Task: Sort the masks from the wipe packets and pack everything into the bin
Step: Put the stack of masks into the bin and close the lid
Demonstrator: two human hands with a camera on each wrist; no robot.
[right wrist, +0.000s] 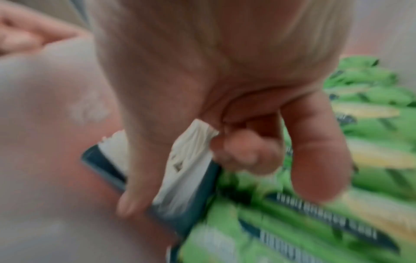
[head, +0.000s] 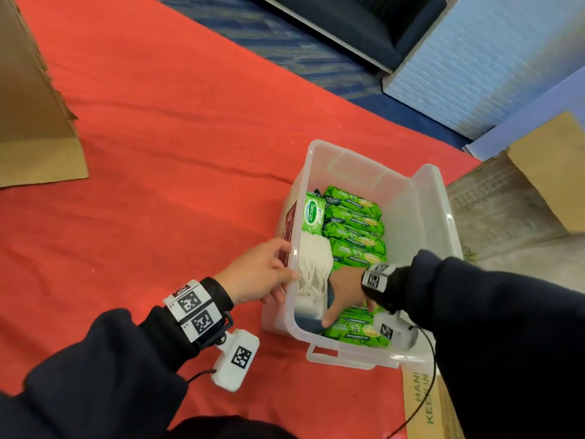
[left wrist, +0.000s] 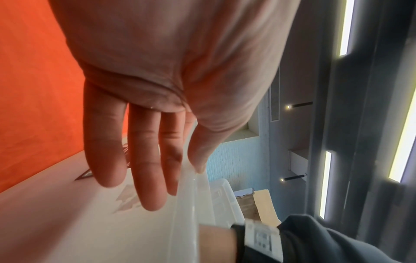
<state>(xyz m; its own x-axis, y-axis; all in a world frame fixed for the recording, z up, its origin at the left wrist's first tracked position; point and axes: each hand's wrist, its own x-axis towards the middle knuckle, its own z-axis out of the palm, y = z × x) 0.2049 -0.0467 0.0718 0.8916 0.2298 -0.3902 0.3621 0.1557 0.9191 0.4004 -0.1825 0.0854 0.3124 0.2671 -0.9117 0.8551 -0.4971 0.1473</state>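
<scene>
A clear plastic bin (head: 421, 217) stands on the red cloth. Inside it, several green wipe packets (head: 354, 229) stand in a row, with one light green packet (head: 313, 212) beside them. My right hand (head: 345, 296) is deep in the near end, gripping a stack of masks (head: 311, 274) with white ear loops and dark blue faces. The right wrist view shows my thumb and fingers on either side of the masks (right wrist: 186, 160), next to wipe packets (right wrist: 315, 213). My left hand (head: 256, 274) holds the bin's left wall: fingers (left wrist: 146, 160) outside, thumb on the rim (left wrist: 191, 204).
A dark red box (head: 289, 229) shows at the bin's left wall. Cardboard boxes stand at far left (head: 31, 106), at right (head: 544, 172) and at bottom right (head: 424, 403). Red cloth (head: 158, 122) stretches left of the bin.
</scene>
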